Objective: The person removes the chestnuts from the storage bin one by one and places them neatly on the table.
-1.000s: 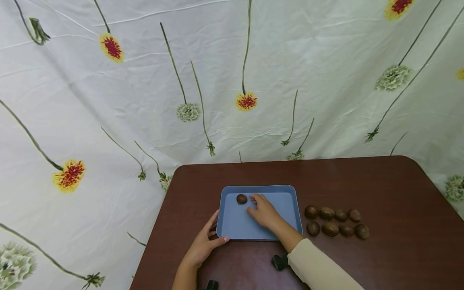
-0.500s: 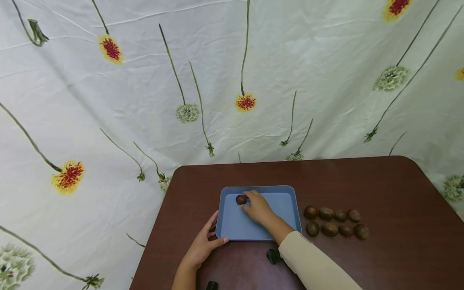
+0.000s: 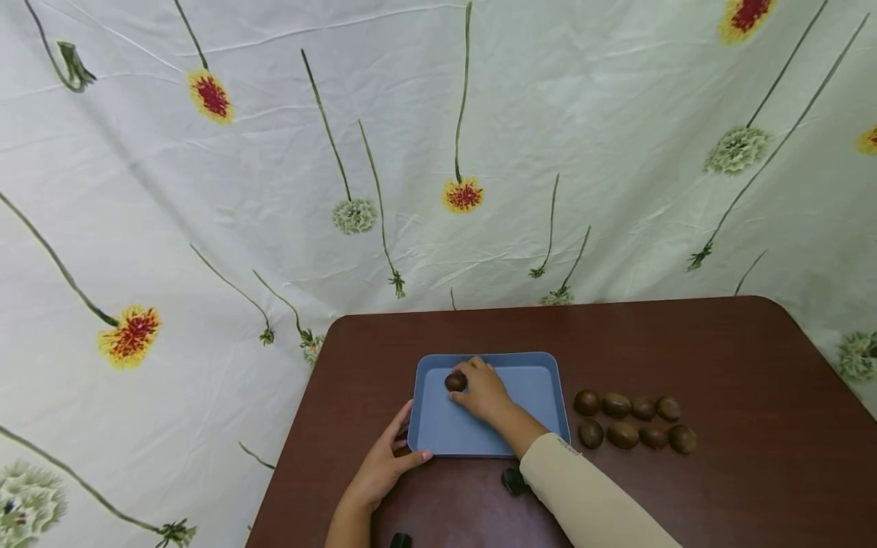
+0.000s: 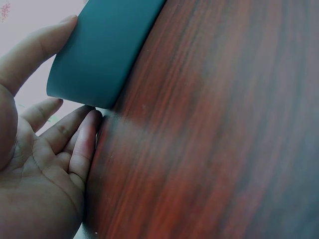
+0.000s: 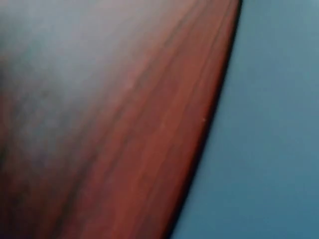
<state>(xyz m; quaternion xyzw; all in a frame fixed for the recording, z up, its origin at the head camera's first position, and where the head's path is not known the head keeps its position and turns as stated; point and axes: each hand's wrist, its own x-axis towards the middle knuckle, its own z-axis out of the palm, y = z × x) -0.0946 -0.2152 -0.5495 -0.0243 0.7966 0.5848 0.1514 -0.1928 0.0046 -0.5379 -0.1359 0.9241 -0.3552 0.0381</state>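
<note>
A shallow blue tray (image 3: 503,440) lies on the dark wooden table. In the head view, my left hand (image 3: 379,464) holds its near left corner, thumb at the near rim and fingers along the left side. The left wrist view gives this hand (image 4: 45,154) close up, with the thumb against the tray wall (image 4: 99,55). Over the tray's far left part, my right hand (image 3: 483,392) pinches a dark brown, chestnut-like nut (image 3: 455,381) between thumb and fingers. The right wrist view catches only the tray wall (image 5: 269,124) and tabletop, without the hand.
Right of the tray, several similar brown nuts (image 3: 623,434) sit in two rows on the table (image 3: 760,365). A flower-printed white cloth (image 3: 411,152) hangs behind the table. Dark wrist devices show near both arms, one black piece (image 3: 513,481) under the right sleeve.
My right hand has moved left across the tray to the nut, and its thumb and fingers have come together around it. The left hand keeps its place at the tray corner.
</note>
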